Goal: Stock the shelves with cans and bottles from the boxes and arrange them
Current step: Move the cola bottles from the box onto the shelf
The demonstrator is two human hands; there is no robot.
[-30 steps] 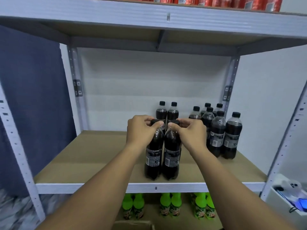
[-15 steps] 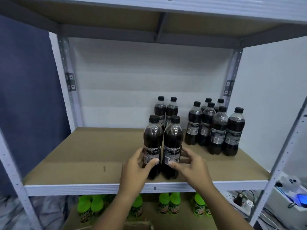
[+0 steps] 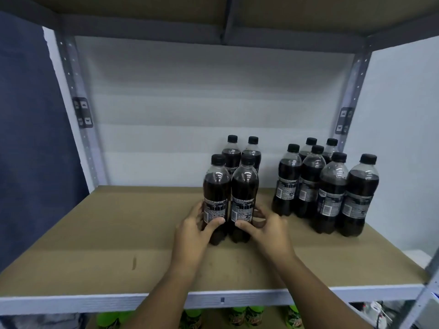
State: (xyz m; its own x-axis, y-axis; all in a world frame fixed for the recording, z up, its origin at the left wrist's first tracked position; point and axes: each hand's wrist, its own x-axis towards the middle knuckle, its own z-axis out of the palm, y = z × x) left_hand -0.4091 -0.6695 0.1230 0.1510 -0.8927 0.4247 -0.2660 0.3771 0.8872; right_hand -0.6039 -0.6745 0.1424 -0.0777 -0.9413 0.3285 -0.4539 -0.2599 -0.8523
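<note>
brown board forms the deck of the middle shelf [image 3: 99,243] in the head view, edged at the front by a pale metal rail. two dark cola bottles stand upright and touching near the middle of it: the left front bottle [image 3: 215,198] and the right front bottle [image 3: 244,198]. the left hand [image 3: 193,233] curls round the lower part of the left front bottle, thumb across the label; its other fingers are hidden behind the bottle. the right hand [image 3: 266,230] wraps the lower part of the right front bottle in the same way, thumb on the label, fingertips partly lost behind it. the bases of both bottles are partly covered by the hands. just behind them stand two rear bottles [image 3: 242,153], only their necks and shoulders showing. well apart to the right is a cluster of seven bottles [image 3: 332,186] near the right post, the back ones mostly masked by those in front. the label print is too blurred to read. below the rail, green bottles [image 3: 244,317] on the lower shelf are cut off, only their tops visible.
</note>
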